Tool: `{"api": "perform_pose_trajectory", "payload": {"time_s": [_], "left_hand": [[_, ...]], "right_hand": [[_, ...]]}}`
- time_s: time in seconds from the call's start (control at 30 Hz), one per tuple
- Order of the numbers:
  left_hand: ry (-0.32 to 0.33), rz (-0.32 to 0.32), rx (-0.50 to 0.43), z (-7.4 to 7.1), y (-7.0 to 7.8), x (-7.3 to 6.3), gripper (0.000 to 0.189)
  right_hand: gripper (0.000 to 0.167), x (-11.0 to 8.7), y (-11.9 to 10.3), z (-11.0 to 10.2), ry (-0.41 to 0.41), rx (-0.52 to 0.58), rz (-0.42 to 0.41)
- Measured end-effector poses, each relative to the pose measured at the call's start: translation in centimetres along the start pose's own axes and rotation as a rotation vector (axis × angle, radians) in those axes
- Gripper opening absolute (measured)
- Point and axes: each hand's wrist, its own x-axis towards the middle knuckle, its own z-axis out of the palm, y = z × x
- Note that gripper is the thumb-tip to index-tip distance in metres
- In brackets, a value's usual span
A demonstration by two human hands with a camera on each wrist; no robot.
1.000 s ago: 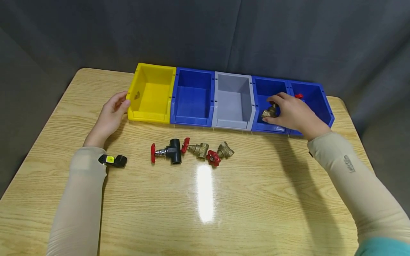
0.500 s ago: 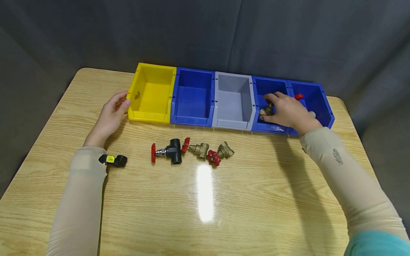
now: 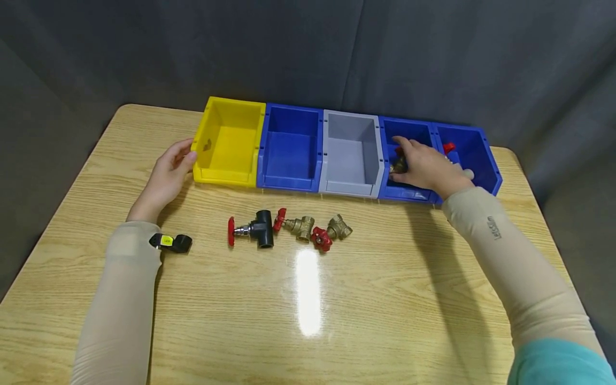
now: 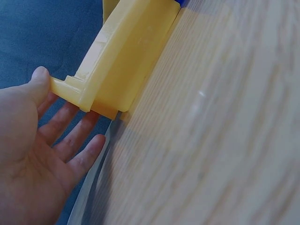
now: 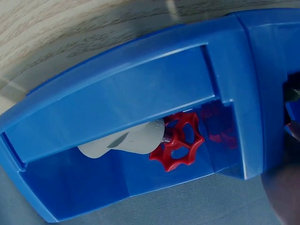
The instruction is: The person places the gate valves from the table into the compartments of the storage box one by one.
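My left hand (image 3: 166, 174) holds the near left corner of the yellow bin (image 3: 225, 176), thumb on the rim and fingers beneath it in the left wrist view. My right hand (image 3: 428, 167) reaches into the fourth bin (image 3: 408, 193), a blue one, and grips a brass valve (image 3: 398, 166), partly hidden by the fingers. In the last blue bin (image 5: 140, 84) lies a white plastic valve (image 5: 133, 139) with a red handwheel (image 5: 180, 143). On the table rest a black tee valve (image 3: 262, 229) with a red handle and two brass valves (image 3: 304, 228) with red handwheels.
A blue bin (image 3: 290, 182) and a grey bin (image 3: 347, 187) stand between the yellow bin and the right pair, all side by side. Behind the wooden table (image 3: 216, 310) hangs a dark grey curtain (image 3: 308, 48).
My right hand has shifted left and a little deeper in the fourth bin with the brass valve. The white valve in the last bin shows more. My left hand stays on the yellow bin.
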Motion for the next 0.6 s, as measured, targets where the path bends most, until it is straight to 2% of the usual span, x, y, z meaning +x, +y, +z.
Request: {"api": "perform_pose_trajectory", "payload": {"time_s": [0.2,0.47,0.6], "left_hand": [[0.001,0.011,0.002,0.14,0.0,0.17,0.058],[-0.001,0.01,-0.001,-0.01,0.11,0.27,0.058],[-0.002,0.007,-0.002,-0.08,0.11,0.3,0.058]], "right_hand": [[0.079,0.28,0.21,0.69,0.001,-0.057,-0.05],[0.072,0.55,-0.24,0.54,-0.024,-0.053,-0.001],[0.067,0.66,-0.65,0.37,-0.014,-0.08,-0.009]]}}
